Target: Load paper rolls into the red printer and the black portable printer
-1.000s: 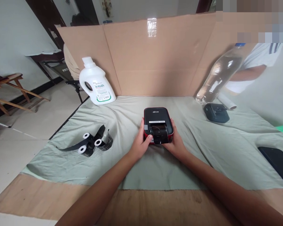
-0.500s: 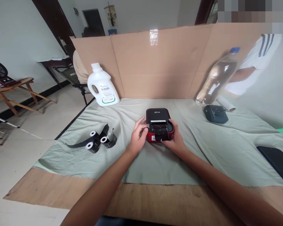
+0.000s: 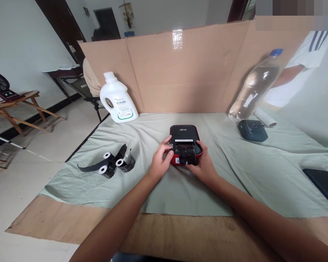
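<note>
A red and black label printer [image 3: 183, 133] sits on the green cloth in front of me. A glossy black label strip [image 3: 187, 154] curls out of its slot and over the near side. My right hand [image 3: 205, 162] grips the printer's right side and near corner, thumb under the strip. On the left side, my left hand [image 3: 161, 158] holds the printer with thumb and fingers at its edge. To the left lie black label rolls [image 3: 106, 171] with white cores, their loose strips trailing across the cloth.
A white detergent bottle [image 3: 118, 99] and a tilted clear bottle [image 3: 258, 87] stand before the cardboard screen [image 3: 180, 69]. Right lie a dark device [image 3: 252, 131], a paper roll [image 3: 265, 118] and a phone [image 3: 322, 185]. Another person's white sleeve [image 3: 307, 54] shows behind.
My left fingers have closed in slightly on the printer's left edge. The printer stays in place; the view has shifted a little.
</note>
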The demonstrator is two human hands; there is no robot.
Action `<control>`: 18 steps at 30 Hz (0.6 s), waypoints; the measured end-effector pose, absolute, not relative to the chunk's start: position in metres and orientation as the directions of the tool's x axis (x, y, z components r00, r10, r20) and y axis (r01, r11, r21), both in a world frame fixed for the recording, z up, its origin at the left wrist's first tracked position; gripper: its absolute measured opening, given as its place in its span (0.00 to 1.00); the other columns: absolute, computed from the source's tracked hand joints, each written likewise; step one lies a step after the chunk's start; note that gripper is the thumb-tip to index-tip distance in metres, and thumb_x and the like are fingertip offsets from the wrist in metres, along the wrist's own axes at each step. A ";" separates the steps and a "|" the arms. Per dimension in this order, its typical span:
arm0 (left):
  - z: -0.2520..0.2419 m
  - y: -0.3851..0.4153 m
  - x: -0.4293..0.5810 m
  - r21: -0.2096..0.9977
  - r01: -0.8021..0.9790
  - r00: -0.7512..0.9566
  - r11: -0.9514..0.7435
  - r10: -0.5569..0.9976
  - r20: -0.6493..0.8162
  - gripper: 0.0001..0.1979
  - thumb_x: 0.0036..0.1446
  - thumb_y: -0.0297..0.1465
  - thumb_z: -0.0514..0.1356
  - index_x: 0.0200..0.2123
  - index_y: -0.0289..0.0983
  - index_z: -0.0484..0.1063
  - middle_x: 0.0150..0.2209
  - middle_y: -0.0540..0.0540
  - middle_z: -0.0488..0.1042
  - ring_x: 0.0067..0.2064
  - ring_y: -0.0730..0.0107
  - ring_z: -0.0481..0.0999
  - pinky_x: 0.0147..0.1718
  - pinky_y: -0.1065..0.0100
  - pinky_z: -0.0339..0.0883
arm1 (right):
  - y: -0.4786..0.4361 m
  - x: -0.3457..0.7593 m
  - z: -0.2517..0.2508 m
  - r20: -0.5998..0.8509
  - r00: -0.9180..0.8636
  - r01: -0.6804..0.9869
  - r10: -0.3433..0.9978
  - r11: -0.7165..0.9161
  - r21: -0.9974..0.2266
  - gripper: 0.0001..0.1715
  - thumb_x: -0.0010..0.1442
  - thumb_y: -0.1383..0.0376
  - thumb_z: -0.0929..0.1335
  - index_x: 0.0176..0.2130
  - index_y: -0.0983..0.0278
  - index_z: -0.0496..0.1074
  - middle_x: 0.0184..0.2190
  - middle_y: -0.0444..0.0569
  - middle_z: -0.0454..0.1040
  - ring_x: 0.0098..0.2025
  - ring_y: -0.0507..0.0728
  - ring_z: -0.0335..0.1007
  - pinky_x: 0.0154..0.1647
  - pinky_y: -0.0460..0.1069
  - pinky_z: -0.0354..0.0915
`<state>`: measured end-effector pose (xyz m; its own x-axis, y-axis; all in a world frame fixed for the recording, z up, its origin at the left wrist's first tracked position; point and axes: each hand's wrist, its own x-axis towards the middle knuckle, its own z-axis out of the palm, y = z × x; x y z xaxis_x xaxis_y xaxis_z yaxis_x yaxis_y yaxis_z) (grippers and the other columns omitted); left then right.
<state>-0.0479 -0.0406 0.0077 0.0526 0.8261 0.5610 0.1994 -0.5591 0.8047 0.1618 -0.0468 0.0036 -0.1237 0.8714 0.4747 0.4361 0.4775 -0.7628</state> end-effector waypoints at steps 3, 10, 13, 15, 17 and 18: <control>0.011 -0.033 -0.046 0.841 0.142 0.025 -0.522 0.851 0.524 0.09 0.68 0.37 0.55 0.36 0.40 0.66 0.70 0.40 0.60 0.68 0.55 0.66 0.60 0.53 0.67 | -0.047 0.161 0.005 0.462 -0.120 0.431 0.879 0.466 -0.773 0.50 0.53 0.57 0.75 0.66 0.61 0.50 0.59 0.64 0.67 0.58 0.69 0.70 0.57 0.66 0.68; 0.012 -0.026 -0.043 0.833 0.096 0.011 -0.545 0.837 0.547 0.14 0.68 0.39 0.54 0.30 0.39 0.62 0.68 0.40 0.63 0.69 0.55 0.63 0.66 0.51 0.58 | -0.046 0.161 0.008 0.503 -0.110 0.430 0.857 0.498 -0.753 0.52 0.52 0.59 0.75 0.67 0.59 0.50 0.59 0.61 0.68 0.58 0.68 0.71 0.57 0.65 0.68; 0.007 -0.032 -0.044 0.846 0.080 0.025 -0.527 0.850 0.527 0.11 0.70 0.40 0.52 0.39 0.40 0.67 0.69 0.40 0.63 0.70 0.57 0.63 0.66 0.54 0.59 | -0.045 0.162 0.007 0.529 -0.118 0.426 0.841 0.524 -0.738 0.54 0.53 0.60 0.75 0.70 0.58 0.48 0.63 0.61 0.66 0.62 0.69 0.67 0.61 0.66 0.66; 0.004 -0.035 -0.044 0.855 0.092 0.038 -0.511 0.860 0.509 0.10 0.70 0.40 0.52 0.44 0.41 0.68 0.70 0.40 0.62 0.68 0.58 0.65 0.65 0.54 0.60 | -0.044 0.165 0.006 0.552 -0.136 0.425 0.823 0.552 -0.718 0.56 0.54 0.59 0.74 0.72 0.58 0.46 0.65 0.61 0.63 0.64 0.69 0.65 0.64 0.67 0.63; 0.003 -0.037 -0.045 0.864 0.091 0.045 -0.495 0.869 0.493 0.10 0.69 0.39 0.53 0.46 0.41 0.68 0.70 0.40 0.62 0.67 0.57 0.67 0.65 0.54 0.61 | -0.042 0.171 0.006 0.568 -0.174 0.427 0.804 0.582 -0.692 0.56 0.56 0.57 0.74 0.73 0.58 0.46 0.67 0.60 0.61 0.67 0.69 0.62 0.66 0.66 0.61; 0.003 -0.038 -0.045 0.868 0.083 0.049 -0.489 0.872 0.486 0.10 0.69 0.39 0.53 0.47 0.41 0.68 0.70 0.39 0.62 0.67 0.57 0.67 0.64 0.53 0.61 | -0.040 0.176 0.007 0.575 -0.202 0.424 0.793 0.600 -0.679 0.55 0.57 0.56 0.73 0.73 0.58 0.46 0.68 0.60 0.60 0.68 0.69 0.60 0.66 0.66 0.60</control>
